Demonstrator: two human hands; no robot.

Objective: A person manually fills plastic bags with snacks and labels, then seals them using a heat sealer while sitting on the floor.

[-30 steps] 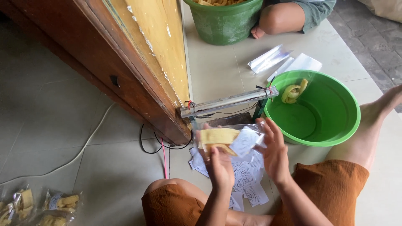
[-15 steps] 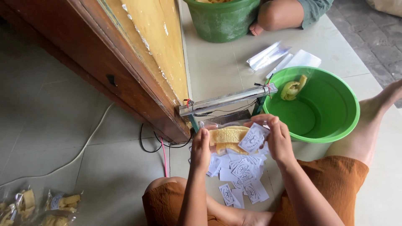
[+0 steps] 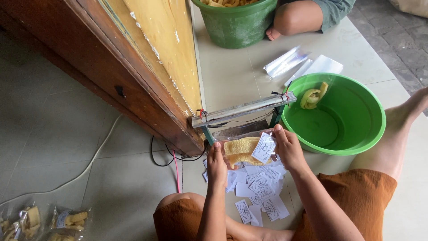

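Clear snack bag [image 3: 243,151] held between both hands, just in front of the heat sealer's metal bar [image 3: 243,110] and slightly below it; bag's long axis runs left-right, roughly parallel to the bar, open top edge toward the sealer. Left hand [image 3: 217,161] pinches the bag's left end, fingers closed on it; right hand [image 3: 287,147] clamps the right end, thumb pressing a white paper label [image 3: 264,147] against the bag face. Right hand sits nearer the sealer's far end; left hand is nearer the hinge end by the wooden door [image 3: 147,67].

Count: one bag in hand; one sealer; one green basin [image 3: 352,134] at the right with a single yellow piece in it; one green bucket [image 3: 236,22] of chips at the floor's far edge beside another person's knee [image 3: 294,18]; loose label pile [image 3: 258,189] on the floor under the hands, too many overlapping to count; about three filled bags [image 3: 44,221] at the floor's near left corner; two flat empty sleeves [image 3: 303,64] beyond the basin.
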